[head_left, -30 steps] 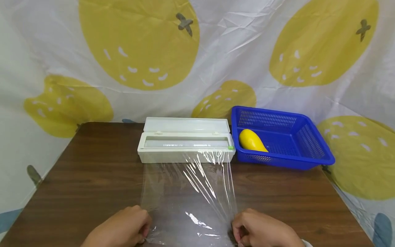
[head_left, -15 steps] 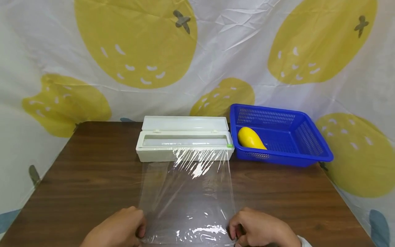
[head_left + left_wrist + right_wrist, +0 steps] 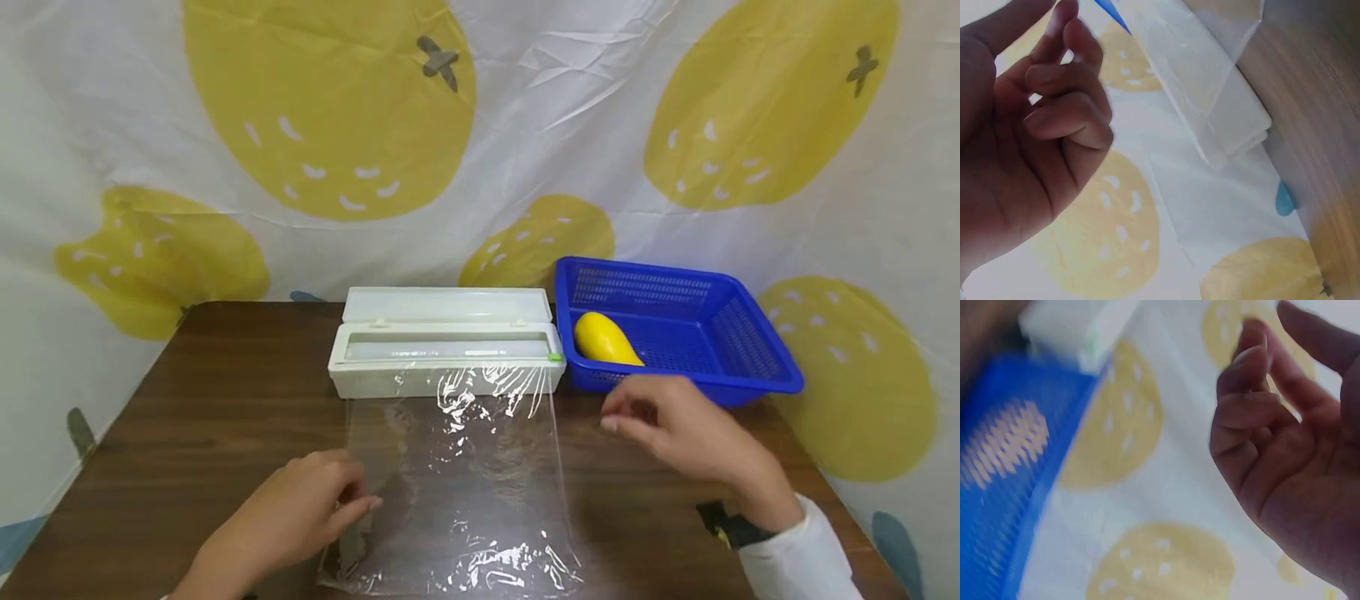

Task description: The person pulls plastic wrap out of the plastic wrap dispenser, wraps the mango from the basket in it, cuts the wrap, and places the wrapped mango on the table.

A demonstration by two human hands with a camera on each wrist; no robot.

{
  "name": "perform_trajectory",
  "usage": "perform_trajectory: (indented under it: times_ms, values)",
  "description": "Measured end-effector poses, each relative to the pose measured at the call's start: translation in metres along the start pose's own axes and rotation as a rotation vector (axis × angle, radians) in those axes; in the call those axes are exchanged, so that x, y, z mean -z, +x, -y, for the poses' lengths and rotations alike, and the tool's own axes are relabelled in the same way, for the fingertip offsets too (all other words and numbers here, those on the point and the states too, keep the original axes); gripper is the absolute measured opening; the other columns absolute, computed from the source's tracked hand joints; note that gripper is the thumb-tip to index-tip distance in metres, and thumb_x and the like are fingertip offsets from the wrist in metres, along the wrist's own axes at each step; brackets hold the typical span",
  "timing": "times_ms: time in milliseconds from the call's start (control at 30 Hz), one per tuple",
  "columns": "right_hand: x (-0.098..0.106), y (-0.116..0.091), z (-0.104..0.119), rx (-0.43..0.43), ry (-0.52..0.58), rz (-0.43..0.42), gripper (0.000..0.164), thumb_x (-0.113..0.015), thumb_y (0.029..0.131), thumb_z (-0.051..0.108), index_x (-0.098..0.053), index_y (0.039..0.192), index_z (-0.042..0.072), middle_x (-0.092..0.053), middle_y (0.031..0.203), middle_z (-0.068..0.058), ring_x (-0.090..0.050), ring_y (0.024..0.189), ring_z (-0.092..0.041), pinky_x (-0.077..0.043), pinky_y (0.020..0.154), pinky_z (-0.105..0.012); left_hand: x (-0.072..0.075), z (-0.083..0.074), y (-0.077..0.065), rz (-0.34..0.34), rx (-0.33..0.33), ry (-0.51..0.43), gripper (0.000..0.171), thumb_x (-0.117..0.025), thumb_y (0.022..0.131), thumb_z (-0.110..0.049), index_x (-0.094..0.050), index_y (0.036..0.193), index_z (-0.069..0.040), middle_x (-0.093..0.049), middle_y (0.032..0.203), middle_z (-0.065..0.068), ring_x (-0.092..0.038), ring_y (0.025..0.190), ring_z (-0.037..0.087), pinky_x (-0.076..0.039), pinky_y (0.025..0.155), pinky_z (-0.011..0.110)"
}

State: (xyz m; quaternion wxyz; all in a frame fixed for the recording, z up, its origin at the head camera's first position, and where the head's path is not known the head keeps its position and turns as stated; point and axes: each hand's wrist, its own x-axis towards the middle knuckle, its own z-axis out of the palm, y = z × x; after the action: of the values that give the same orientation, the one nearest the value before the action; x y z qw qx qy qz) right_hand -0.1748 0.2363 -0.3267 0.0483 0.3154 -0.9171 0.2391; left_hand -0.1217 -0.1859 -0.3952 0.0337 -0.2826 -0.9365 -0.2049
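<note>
A clear sheet of cling film (image 3: 457, 492) runs from the white cling film dispenser (image 3: 446, 382) toward the near edge of the table. My left hand (image 3: 300, 508) hovers over the film's left edge with loosely bent fingers and nothing between them; the left wrist view shows the same bare left hand (image 3: 1054, 112). Near the front of the blue basket (image 3: 697, 379), my right hand (image 3: 682, 425) is raised, fingers loosely curled round nothing. In that basket lies a smooth yellow mango-shaped object (image 3: 606, 339). The right wrist view shows the right hand (image 3: 1285, 425) bare too.
The dispenser's lid (image 3: 447, 305) stands raised at the back, with a green slider (image 3: 555, 357) at its right end. A fruit-print cloth (image 3: 322, 250) hangs right behind the brown wooden table (image 3: 217, 417). The basket sits close against the dispenser's right side.
Both hands have let go of the film's near corners. The right hand has moved up and right toward the basket; the left has lifted slightly forward. The film now lies on the table.
</note>
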Motion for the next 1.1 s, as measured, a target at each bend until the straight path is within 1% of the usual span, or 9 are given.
perform_trajectory:
  times_ms: [100, 200, 300, 433, 533, 667, 833, 933, 1100]
  values:
    - [0.035, 0.034, -0.022, -0.131, -0.06, -0.085, 0.021, -0.071, 0.091, 0.026, -0.07, 0.104, 0.009, -0.068, 0.085, -0.005, -0.06, 0.077, -0.019, -0.053, 0.067, -0.04, -0.004, 0.002, 0.006, -0.082, 0.011, 0.037, 0.031, -0.076, 0.084, -0.027, -0.053, 0.063, -0.027, -0.046, 0.063, -0.015, -0.043, 0.056, 0.002, -0.041, 0.048, 0.024]
    - [0.054, 0.068, -0.053, -0.246, -0.07, -0.053, 0.046, -0.068, 0.093, 0.031, -0.059, 0.124, -0.002, -0.066, 0.11, -0.023, -0.06, 0.095, -0.034, -0.051, 0.081, -0.055, -0.009, 0.003, 0.008, -0.095, 0.027, 0.042, 0.026, -0.076, 0.084, -0.027, -0.057, 0.066, -0.027, -0.05, 0.065, -0.015, -0.045, 0.058, 0.001, -0.043, 0.049, 0.025]
    - [0.052, 0.099, -0.089, -0.337, -0.066, 0.038, 0.064, -0.067, 0.093, 0.034, -0.047, 0.136, -0.009, -0.056, 0.129, -0.033, -0.054, 0.11, -0.044, -0.046, 0.092, -0.063, -0.015, 0.004, 0.006, -0.081, 0.024, 0.034, 0.022, -0.076, 0.084, -0.027, -0.06, 0.069, -0.027, -0.053, 0.067, -0.016, -0.048, 0.059, 0.0, -0.046, 0.05, 0.025]
    - [0.032, 0.124, -0.127, -0.435, -0.096, 0.18, 0.07, -0.068, 0.091, 0.034, -0.045, 0.136, -0.014, -0.052, 0.134, -0.036, -0.052, 0.115, -0.047, -0.044, 0.098, -0.064, -0.022, 0.003, 0.004, -0.059, -0.004, 0.004, 0.02, -0.075, 0.084, -0.025, -0.061, 0.071, -0.025, -0.054, 0.067, -0.015, -0.048, 0.059, -0.001, -0.046, 0.05, 0.025]
    - [0.018, 0.132, -0.143, -0.52, -0.118, 0.279, 0.072, -0.069, 0.089, 0.037, -0.047, 0.136, -0.013, -0.054, 0.134, -0.035, -0.055, 0.111, -0.044, -0.048, 0.096, -0.061, -0.026, 0.002, 0.002, -0.028, -0.009, -0.037, 0.016, -0.074, 0.086, -0.023, -0.064, 0.074, -0.025, -0.055, 0.07, -0.015, -0.047, 0.06, -0.001, -0.046, 0.052, 0.026]
    - [0.007, 0.135, -0.154, -0.607, -0.116, 0.352, 0.08, -0.072, 0.086, 0.042, -0.045, 0.139, -0.01, -0.054, 0.134, -0.033, -0.058, 0.102, -0.041, -0.054, 0.089, -0.058, -0.03, 0.001, 0.002, 0.01, -0.012, -0.077, 0.011, -0.073, 0.087, -0.022, -0.067, 0.077, -0.024, -0.058, 0.074, -0.014, -0.048, 0.061, -0.001, -0.047, 0.053, 0.027]
    - [-0.002, 0.138, -0.157, -0.697, -0.1, 0.427, 0.088, -0.076, 0.081, 0.046, -0.041, 0.144, -0.006, -0.049, 0.14, -0.031, -0.055, 0.111, -0.042, -0.053, 0.091, -0.059, -0.033, 0.002, 0.001, 0.063, -0.011, -0.075, 0.012, -0.072, 0.087, -0.026, -0.066, 0.076, -0.025, -0.056, 0.072, -0.014, -0.045, 0.058, 0.0, -0.045, 0.051, 0.026]
    - [-0.004, 0.139, -0.156, -0.725, -0.129, 0.458, 0.091, -0.076, 0.08, 0.047, -0.04, 0.145, -0.005, -0.048, 0.141, -0.03, -0.053, 0.114, -0.041, -0.054, 0.09, -0.058, -0.032, 0.002, 0.001, 0.088, 0.003, -0.083, 0.012, -0.072, 0.088, -0.027, -0.066, 0.077, -0.025, -0.055, 0.07, -0.014, -0.045, 0.058, 0.0, -0.045, 0.051, 0.026]
    - [-0.005, 0.14, -0.155, -0.711, -0.162, 0.477, 0.088, -0.076, 0.08, 0.047, -0.042, 0.142, -0.005, -0.054, 0.133, -0.027, -0.055, 0.109, -0.038, -0.056, 0.086, -0.056, -0.031, 0.003, 0.001, 0.087, 0.006, -0.086, 0.013, -0.071, 0.088, -0.027, -0.065, 0.077, -0.025, -0.054, 0.07, -0.015, -0.044, 0.057, 0.0, -0.045, 0.052, 0.026]
